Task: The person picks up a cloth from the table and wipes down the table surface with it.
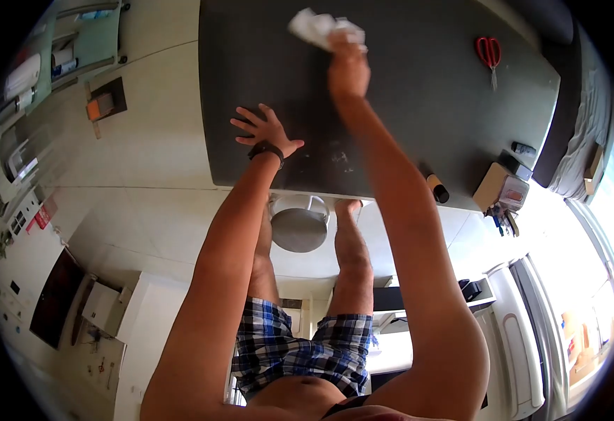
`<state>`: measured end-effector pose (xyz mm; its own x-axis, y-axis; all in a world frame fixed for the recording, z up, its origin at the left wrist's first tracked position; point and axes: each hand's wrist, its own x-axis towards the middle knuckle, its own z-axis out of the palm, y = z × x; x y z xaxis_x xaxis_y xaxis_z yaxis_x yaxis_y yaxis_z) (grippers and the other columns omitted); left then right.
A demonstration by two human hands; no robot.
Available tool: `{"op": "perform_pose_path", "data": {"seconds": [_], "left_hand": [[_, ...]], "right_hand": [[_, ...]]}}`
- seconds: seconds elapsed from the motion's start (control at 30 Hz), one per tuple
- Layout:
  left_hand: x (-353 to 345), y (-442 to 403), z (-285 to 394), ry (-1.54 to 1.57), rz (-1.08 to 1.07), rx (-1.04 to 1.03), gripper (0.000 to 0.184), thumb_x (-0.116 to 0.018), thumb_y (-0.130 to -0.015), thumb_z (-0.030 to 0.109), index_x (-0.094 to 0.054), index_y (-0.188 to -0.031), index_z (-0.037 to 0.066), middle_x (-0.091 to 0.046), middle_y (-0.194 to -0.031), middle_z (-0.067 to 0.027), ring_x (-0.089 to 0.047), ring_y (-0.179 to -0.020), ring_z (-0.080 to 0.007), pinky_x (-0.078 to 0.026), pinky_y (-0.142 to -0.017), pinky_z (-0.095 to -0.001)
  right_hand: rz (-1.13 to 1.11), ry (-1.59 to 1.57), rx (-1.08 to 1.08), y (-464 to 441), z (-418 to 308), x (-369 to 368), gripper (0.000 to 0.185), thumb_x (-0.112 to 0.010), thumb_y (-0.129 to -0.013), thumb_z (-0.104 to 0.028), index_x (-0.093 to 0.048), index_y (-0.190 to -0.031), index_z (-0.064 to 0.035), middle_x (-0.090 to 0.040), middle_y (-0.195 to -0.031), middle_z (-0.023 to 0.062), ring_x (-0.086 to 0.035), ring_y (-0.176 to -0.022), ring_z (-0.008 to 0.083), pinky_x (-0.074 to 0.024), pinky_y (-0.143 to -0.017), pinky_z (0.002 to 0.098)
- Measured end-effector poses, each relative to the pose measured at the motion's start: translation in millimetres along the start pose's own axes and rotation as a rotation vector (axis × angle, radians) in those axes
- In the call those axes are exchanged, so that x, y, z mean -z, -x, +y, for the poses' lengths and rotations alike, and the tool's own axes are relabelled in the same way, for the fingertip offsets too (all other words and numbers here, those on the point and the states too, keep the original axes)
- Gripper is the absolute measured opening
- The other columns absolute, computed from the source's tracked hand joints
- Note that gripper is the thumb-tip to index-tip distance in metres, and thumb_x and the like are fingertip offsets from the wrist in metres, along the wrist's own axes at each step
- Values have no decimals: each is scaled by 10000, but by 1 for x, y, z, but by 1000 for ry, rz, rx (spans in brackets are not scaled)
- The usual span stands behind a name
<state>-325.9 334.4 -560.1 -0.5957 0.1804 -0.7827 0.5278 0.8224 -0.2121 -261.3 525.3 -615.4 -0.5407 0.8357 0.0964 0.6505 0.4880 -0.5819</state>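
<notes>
A dark table (pixel 265 77) fills the upper middle of the head view. My left hand (pixel 268 132) lies flat on it near the left edge, fingers spread, with a dark band around the wrist. Farther out over the tabletop, my right hand (pixel 349 70) is closed on a crumpled white cloth (pixel 314 29), which looks slightly blurred. Pale smudges (pixel 342 160) mark the table between my arms, close to the near edge. Red-handled scissors (pixel 489 52) lie at the far right of the table.
A dark cylindrical item (pixel 437 189) lies at the table's near edge. At the right corner are a holder with tools (pixel 514 191) and a small black object (pixel 523 148). A round stool (pixel 299 230) stands below the near edge. Shelves (pixel 86 42) are at the left.
</notes>
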Motion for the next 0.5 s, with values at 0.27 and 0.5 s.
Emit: {"op": "perform_pose_path", "data": {"seconds": [0.27, 0.5], "left_hand": [[-1, 2, 1, 39, 30, 2, 1468, -948, -656, 594, -23, -1672, 78, 179, -1655, -403, 83, -1505, -680, -208, -1142, -805], [4, 3, 3, -13, -15, -17, 1459, -911, -696, 629, 15, -1662, 47, 189, -1631, -437, 76, -1497, -692, -247, -1132, -801]], "right_hand": [[-557, -81, 773, 85, 11, 46, 362, -600, -897, -59, -736, -1216, -163, -605, -1493, 4, -518, -1436, 250, -425, -1217, 429], [-236, 536, 494, -15, 238, 166, 566, -549, -996, -52, -506, -1526, -248, -513, -1566, 53, -598, -1314, 281, -537, -1089, 415]]}}
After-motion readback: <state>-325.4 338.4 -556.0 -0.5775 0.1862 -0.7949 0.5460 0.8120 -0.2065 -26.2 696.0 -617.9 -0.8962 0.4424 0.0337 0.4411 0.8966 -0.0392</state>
